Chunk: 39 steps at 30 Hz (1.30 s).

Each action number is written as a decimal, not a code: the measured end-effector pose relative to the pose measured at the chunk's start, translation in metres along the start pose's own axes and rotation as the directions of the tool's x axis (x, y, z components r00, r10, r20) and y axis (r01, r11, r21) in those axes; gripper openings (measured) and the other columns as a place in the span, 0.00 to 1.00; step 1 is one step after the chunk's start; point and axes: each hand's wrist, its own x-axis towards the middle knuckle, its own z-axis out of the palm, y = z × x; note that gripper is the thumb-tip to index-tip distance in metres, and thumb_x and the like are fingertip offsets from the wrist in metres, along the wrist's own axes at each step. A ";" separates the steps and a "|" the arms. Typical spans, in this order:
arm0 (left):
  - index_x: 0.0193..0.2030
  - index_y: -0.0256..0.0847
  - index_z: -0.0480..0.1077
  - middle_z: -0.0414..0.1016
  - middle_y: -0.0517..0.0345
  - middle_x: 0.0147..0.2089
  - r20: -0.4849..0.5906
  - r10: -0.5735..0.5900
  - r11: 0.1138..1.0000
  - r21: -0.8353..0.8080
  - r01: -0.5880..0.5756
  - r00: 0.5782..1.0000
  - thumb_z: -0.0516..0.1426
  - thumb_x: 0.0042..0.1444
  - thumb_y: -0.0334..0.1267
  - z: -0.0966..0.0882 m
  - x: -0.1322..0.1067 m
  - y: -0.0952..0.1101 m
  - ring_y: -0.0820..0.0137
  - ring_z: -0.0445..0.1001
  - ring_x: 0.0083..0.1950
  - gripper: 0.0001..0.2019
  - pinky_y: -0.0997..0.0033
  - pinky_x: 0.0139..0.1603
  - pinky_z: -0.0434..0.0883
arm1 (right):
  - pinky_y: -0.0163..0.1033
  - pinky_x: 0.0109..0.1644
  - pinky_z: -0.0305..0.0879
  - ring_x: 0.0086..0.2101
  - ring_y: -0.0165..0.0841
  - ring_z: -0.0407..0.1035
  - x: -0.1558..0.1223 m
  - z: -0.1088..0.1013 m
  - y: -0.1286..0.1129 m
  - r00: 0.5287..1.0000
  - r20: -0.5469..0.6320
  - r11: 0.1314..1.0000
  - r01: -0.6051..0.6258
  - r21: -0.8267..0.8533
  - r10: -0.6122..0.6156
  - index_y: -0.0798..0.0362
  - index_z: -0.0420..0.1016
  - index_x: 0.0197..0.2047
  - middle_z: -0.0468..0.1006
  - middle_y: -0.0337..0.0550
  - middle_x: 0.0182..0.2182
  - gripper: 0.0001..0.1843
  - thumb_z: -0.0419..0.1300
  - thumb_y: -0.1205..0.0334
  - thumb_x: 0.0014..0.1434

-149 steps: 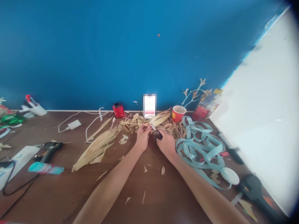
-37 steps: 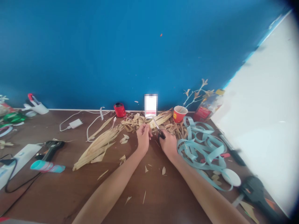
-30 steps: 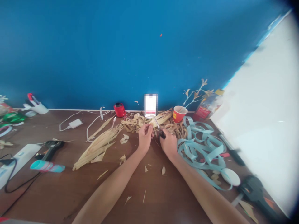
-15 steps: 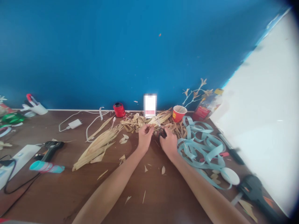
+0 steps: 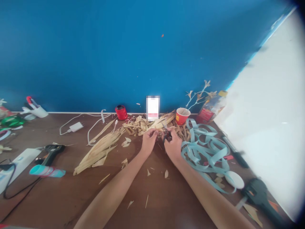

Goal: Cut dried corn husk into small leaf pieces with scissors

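Observation:
My right hand (image 5: 173,143) grips black-handled scissors (image 5: 168,136), their blades pointing up and away toward the pile of dried husk. Just to its left, my left hand (image 5: 149,140) is closed in a pinch on a small piece of dried corn husk (image 5: 160,131), mostly hidden by the fingers. Behind both hands lies a heap of husk scraps (image 5: 137,125). A longer bundle of dried husks (image 5: 100,149) lies on the table to the left. Small cut petal shapes (image 5: 126,142) rest between that bundle and my left hand.
Against the blue wall stand a red paper cup (image 5: 183,116), a red container (image 5: 121,112) and a blurred-out white screen (image 5: 152,107). Tangled light-blue ribbon (image 5: 207,149) covers the right side. Glue guns lie left (image 5: 51,152) and right (image 5: 258,194); a power strip (image 5: 20,165) is far left.
The scissors have turned slightly and their blades look more upright. My right hand has shifted a little, while my left hand stays almost in place with its pinch.

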 end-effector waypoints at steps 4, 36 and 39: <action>0.37 0.36 0.76 0.74 0.58 0.28 0.044 -0.006 1.000 -0.005 0.006 0.999 0.60 0.53 0.46 0.001 0.000 0.000 0.75 0.67 0.26 0.14 0.75 0.28 0.65 | 0.39 0.43 0.66 0.33 0.36 0.73 0.000 0.000 -0.002 1.000 -0.026 1.000 -0.001 0.001 0.001 0.53 0.72 0.48 0.81 0.45 0.39 0.17 0.54 0.55 0.60; 0.30 0.37 0.69 0.66 0.63 0.25 -0.034 -0.015 0.987 -0.161 0.009 0.999 0.59 0.54 0.48 -0.003 0.003 0.003 0.79 0.62 0.23 0.15 0.77 0.26 0.60 | 0.38 0.40 0.66 0.36 0.39 0.75 0.003 0.001 -0.003 0.974 0.225 0.993 0.023 -0.119 0.005 0.47 0.78 0.43 0.82 0.41 0.33 0.18 0.55 0.66 0.50; 0.31 0.38 0.68 0.66 0.63 0.25 -0.024 -0.016 0.987 -0.160 0.012 1.000 0.58 0.55 0.49 -0.003 0.003 0.002 0.78 0.63 0.23 0.15 0.76 0.26 0.61 | 0.38 0.39 0.65 0.36 0.40 0.75 0.001 0.003 -0.003 0.967 0.253 0.978 0.038 -0.204 0.015 0.45 0.79 0.44 0.82 0.42 0.34 0.18 0.56 0.65 0.51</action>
